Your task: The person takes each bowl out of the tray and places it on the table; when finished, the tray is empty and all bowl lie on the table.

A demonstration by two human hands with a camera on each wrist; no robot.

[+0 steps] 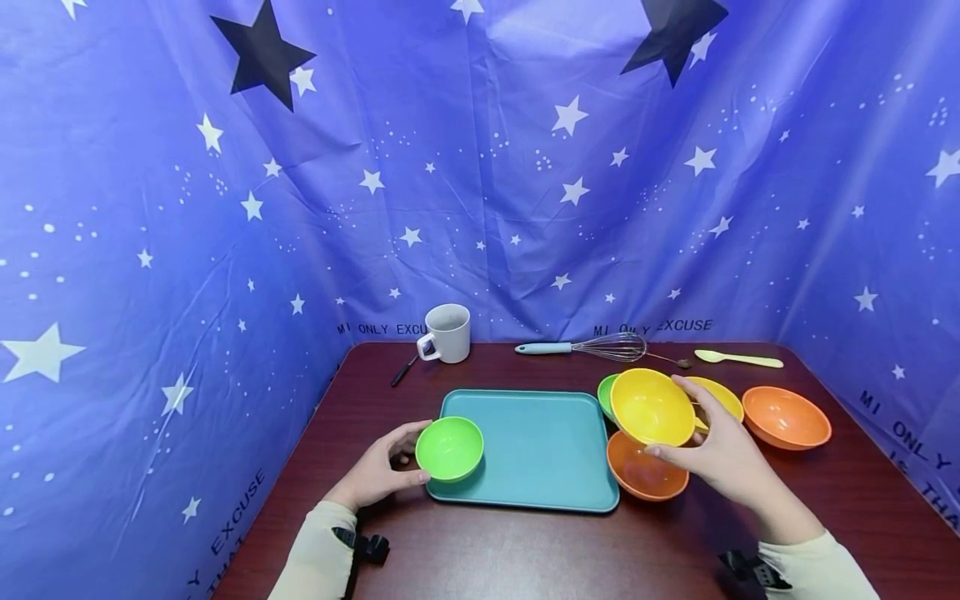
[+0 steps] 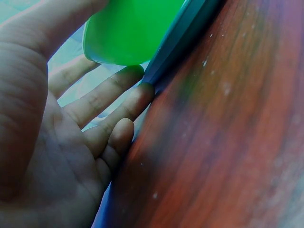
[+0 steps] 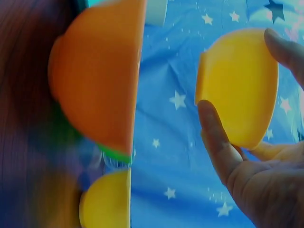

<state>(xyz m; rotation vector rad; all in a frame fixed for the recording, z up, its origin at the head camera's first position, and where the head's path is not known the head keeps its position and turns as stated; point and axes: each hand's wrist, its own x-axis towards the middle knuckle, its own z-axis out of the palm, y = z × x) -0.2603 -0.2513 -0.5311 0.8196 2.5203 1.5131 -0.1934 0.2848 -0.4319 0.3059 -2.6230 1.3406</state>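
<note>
My left hand (image 1: 381, 467) holds a light green bowl (image 1: 450, 450) by its left side, at the left end of the teal tray (image 1: 543, 450). In the left wrist view the fingertips touch the green bowl (image 2: 128, 33) low down, close to the tray's edge. My right hand (image 1: 723, 454) grips a yellow bowl (image 1: 652, 407) between thumb and fingers. That bowl is raised and slightly tilted, partly covering an orange bowl (image 1: 648, 475) on the table. Seen from the right wrist, the yellow bowl (image 3: 242, 85) is clear of the orange bowl (image 3: 102, 76).
Behind the raised bowl, another green bowl (image 1: 607, 396) and a second yellow bowl (image 1: 720, 398) are partly hidden. Another orange bowl (image 1: 787, 417) stands farther right. Along the back lie a white mug (image 1: 450, 333), a dark pen-like stick (image 1: 403, 372), a whisk (image 1: 600, 347) and a pale yellow spoon (image 1: 738, 359).
</note>
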